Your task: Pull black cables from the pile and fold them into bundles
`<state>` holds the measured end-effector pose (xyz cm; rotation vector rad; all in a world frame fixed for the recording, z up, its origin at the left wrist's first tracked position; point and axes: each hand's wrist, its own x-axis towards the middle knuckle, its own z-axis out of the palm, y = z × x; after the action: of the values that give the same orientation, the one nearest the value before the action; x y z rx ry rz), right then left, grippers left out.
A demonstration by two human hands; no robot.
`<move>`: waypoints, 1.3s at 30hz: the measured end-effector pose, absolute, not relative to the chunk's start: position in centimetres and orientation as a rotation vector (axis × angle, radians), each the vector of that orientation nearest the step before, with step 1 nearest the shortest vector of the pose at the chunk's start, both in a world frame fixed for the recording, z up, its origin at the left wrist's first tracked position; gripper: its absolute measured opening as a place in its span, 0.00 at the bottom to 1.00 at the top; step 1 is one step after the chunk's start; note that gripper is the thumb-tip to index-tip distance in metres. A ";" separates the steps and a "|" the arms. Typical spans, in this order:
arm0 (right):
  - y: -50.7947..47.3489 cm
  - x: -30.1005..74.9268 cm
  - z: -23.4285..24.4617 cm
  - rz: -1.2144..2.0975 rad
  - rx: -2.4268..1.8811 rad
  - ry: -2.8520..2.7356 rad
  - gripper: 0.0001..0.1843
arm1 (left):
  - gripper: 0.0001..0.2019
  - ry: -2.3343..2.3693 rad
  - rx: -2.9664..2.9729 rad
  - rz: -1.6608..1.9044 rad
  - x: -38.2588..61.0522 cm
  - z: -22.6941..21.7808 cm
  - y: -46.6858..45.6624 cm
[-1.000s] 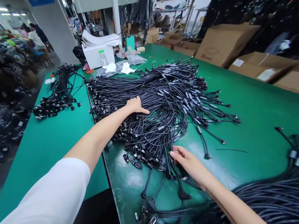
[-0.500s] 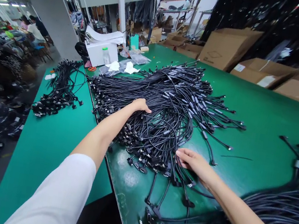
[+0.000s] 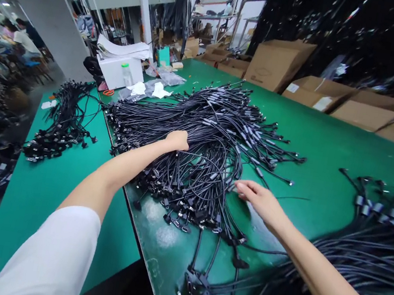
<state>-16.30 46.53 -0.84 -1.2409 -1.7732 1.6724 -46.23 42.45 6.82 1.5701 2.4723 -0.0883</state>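
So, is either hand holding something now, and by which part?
It cannot be told. The left hand lies on the black cable bundle, fingers hidden among cables; the right hand touches its edge with fingertips, no clear grip.

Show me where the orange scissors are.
In the head view, the orange-handled scissors lie just in front of the white box, near the far left end of the black cable pile.

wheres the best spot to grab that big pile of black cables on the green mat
Probably the middle of the black cables, from above on the near side, by the left hand: strands bunch together there, while the connector ends splay outward.
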 end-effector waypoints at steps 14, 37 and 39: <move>54.5 -28.4 2.5 2.316 -0.776 -0.807 0.33 | 0.30 1.999 2.083 0.008 -33.5 9.9 37.5; 53.9 -28.8 1.3 2.262 -0.719 -0.754 0.35 | 0.50 1.968 1.645 0.359 -36.7 7.0 41.9; 53.8 -28.8 2.4 2.262 -0.661 -0.621 0.28 | 0.50 1.923 1.574 0.524 -35.7 7.2 41.3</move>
<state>-28.75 53.82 2.40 -0.6606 -0.6213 2.2621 -35.69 41.32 7.16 1.5735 1.9227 0.5235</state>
